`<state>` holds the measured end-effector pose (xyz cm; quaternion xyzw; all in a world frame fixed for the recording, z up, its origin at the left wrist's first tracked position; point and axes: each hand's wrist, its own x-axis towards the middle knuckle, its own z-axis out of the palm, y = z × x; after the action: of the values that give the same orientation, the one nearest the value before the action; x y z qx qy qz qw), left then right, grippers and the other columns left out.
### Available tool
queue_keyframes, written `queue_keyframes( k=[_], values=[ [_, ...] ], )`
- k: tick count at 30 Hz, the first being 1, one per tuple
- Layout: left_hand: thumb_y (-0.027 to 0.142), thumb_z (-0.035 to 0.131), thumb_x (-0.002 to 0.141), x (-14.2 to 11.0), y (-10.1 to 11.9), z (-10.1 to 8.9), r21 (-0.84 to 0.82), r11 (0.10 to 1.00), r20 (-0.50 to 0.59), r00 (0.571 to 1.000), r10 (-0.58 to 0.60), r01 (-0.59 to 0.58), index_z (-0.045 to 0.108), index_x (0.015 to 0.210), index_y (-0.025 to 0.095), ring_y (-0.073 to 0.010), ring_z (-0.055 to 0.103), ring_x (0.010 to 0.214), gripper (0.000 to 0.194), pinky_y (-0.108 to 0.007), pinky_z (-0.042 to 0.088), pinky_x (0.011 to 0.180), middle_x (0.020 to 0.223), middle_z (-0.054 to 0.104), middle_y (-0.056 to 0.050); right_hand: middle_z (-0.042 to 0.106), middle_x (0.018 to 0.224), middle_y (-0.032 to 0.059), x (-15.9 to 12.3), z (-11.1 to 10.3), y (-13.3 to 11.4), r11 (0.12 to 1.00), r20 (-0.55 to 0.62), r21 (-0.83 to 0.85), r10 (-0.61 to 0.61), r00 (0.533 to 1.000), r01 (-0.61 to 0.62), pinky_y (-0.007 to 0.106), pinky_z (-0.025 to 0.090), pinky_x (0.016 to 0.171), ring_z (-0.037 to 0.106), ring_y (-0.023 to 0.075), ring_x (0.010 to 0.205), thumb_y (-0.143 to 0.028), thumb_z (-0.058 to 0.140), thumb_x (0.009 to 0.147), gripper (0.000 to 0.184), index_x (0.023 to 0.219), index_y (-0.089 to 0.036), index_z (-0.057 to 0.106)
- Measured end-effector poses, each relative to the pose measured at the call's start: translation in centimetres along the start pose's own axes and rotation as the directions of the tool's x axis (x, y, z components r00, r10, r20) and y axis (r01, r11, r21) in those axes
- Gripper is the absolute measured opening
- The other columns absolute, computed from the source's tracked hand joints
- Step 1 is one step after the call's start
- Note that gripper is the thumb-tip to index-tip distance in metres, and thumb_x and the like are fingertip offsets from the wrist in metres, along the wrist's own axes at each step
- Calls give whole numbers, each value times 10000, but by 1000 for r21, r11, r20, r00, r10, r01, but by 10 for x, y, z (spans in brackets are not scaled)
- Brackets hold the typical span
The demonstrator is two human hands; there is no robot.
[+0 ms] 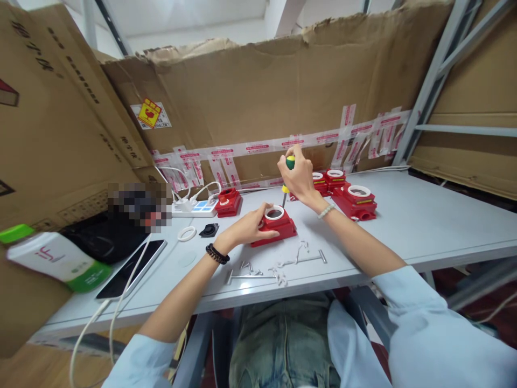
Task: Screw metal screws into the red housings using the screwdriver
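My left hand [252, 225] grips the left side of a red housing [283, 229] with a white ring [274, 213] on its top. Its thumb lies along the front and its fingers reach over the far side. In my right hand [299, 175] is a screwdriver [285, 189] with a green and yellow handle, held upright. The shaft points down at the housing's far right corner; whether the tip sits in a screw I cannot tell. Loose screws [248, 269] and T-shaped metal rods [254, 277] lie in front of the housing.
More red housings with white rings [355, 205] stand at the back right. Another red housing [228, 202] is beside a power strip [197, 208]. A loose white ring [186, 233], a black part [209, 230], a phone [133, 269] and a bottle [56, 258] lie to the left. Cardboard [258, 97] walls the back.
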<state>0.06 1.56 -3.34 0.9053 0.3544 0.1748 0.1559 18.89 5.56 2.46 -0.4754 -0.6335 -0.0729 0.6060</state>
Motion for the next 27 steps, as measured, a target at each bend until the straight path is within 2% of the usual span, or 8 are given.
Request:
queue_keyframes(
  k=[4,8,11,15,19,27],
  values=[
    [576,634,808,0,-1,0,9,1000,6,1000,-19,19,365,1326,190,-326,611,1161,700,-431,485,957,1414,517,-191,496,620,-32,-1,-1,9,994,-21,111,-10,1000,12,283,387,608,530,149,554,-344,436,898,146,812,-234,478],
    [569,634,813,-1,1,0,-5,1000,7,1000,-6,6,375,1320,197,-326,575,1227,680,-435,468,1003,1465,468,-182,482,620,-38,-2,-1,12,978,-32,208,-20,999,26,269,388,595,529,138,550,-341,449,885,156,770,-240,419],
    [569,635,813,-1,1,-1,-9,1000,6,1000,-8,8,374,1324,196,-325,563,1246,684,-439,462,1016,1463,471,-185,471,608,-41,-1,-1,11,965,10,254,-66,998,61,267,389,596,524,135,549,-339,458,879,172,751,-242,398],
    [556,643,808,0,1,-1,-17,1000,8,1000,-7,7,374,1327,193,-305,618,1156,687,-429,485,978,1468,461,-191,469,602,-40,0,-2,7,976,54,212,-64,996,51,268,387,599,532,139,550,-323,456,874,145,762,-240,416],
    [553,642,807,-1,2,-1,-15,1000,9,1000,-15,15,371,1336,196,-287,659,1056,693,-422,508,925,1468,459,-193,475,608,-36,-1,-2,7,980,7,189,-64,998,61,273,378,590,512,137,527,-310,453,872,144,758,-241,399],
    [554,645,805,-1,3,-1,-3,1000,13,1000,-26,26,371,1327,206,-306,631,1118,685,-433,495,950,1479,447,-184,454,593,-36,0,0,15,982,-32,188,3,999,3,282,384,589,519,156,529,-333,442,875,167,748,-254,367]
  ],
)
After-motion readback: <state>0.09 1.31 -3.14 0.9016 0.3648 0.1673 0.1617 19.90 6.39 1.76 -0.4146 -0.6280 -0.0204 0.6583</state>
